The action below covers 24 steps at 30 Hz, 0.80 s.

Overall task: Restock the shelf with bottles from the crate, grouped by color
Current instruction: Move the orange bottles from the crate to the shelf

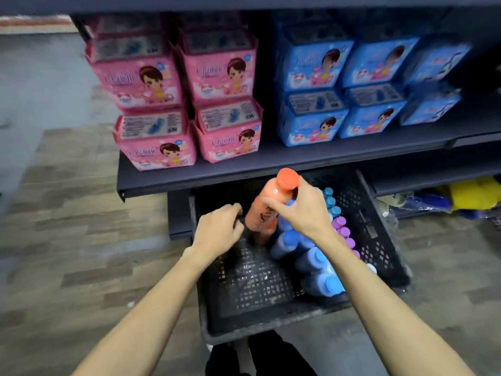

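At the left, the left hand (217, 229) reaches into the black plastic lattice crate (252, 289) on the floor. Its fingers are curled beside the lower part of the tall orange plastic bottle with the orange cap (264, 207), and I cannot tell whether they grip it or only touch it. The bottle stands tilted at the crate's far left, its cap well above the other bottles. The right hand (303, 210) has its fingers clamped round the upper body just under the cap. To lift well, draw the bottle up and towards the body, since the dark metal shelf (271, 164) overhangs the crate's far end (the cap sits close to its front edge), and let the left hand steady the base. Further right lie blue-capped blue bottles (311, 259), then purple-capped bottles (343, 229) and teal-capped bottles (330, 200) near the right wall. On the shelf, keep orange apart from these.
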Each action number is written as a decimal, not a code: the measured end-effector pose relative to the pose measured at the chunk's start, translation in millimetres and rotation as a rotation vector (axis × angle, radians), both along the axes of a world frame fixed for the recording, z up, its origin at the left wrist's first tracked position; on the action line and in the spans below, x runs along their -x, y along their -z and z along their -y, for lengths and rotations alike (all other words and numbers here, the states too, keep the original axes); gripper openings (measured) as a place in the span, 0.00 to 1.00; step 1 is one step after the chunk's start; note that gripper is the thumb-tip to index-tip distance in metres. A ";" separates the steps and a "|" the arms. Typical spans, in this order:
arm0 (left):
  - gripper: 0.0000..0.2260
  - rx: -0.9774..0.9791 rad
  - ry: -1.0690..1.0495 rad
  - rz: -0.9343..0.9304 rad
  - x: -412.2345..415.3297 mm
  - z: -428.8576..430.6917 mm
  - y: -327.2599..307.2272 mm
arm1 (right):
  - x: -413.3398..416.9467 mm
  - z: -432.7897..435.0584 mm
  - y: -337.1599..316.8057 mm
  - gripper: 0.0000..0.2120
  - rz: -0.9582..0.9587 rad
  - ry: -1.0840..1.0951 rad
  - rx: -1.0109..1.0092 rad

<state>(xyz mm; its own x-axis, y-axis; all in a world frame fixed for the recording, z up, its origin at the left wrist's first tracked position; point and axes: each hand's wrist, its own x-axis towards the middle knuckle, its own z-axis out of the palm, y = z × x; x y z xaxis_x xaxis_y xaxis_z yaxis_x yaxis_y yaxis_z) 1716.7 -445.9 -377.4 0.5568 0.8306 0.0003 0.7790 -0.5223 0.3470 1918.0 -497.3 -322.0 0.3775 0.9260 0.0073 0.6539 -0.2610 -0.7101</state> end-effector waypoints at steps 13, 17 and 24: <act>0.19 -0.463 0.198 0.218 -4.8 -44.8 -158.1 | -6.1 -28.9 -166.4 0.36 0.300 -0.154 -0.320; 0.19 -0.567 0.200 0.229 0.0 -49.6 -190.8 | -0.4 -28.9 -199.1 0.27 0.347 -0.152 -0.367; 0.19 -0.633 0.274 0.225 12.3 -49.6 -250.5 | 10.1 -21.8 -260.8 0.28 0.361 -0.191 -0.426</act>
